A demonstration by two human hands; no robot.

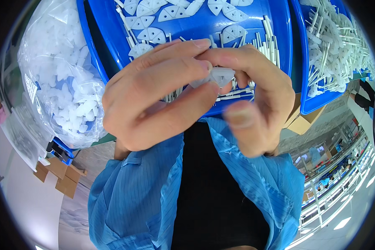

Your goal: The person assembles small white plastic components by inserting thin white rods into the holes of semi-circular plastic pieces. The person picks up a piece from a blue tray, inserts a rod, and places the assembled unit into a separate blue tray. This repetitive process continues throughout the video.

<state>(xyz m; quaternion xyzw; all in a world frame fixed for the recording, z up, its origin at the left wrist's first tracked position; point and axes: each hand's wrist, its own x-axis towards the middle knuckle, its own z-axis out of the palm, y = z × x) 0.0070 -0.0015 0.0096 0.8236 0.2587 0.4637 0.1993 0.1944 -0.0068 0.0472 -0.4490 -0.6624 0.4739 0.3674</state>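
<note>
Pinched between the thumb and fingers of my left hand (150, 93) is a small translucent white plastic piece (223, 76), mostly covered by the fingertips. My right hand (268, 91) curls its fingers around the far and right side of that piece. The right thumb stands apart from it and is smeared by motion. Beneath both hands lies a blue tray (181, 27), bearing several white fan-shaped plastic plates with holes (152, 35) and many thin white rods (273, 50). Part of the tray's near side is hidden by my hands.
On the left, a clear plastic bag (50, 62) is full of translucent white pieces. A second blue tray (306, 89) at the right holds a heap of pieces with rods. Cardboard boxes (66, 181) stand lower left; another cardboard box (306, 121) is below the right tray.
</note>
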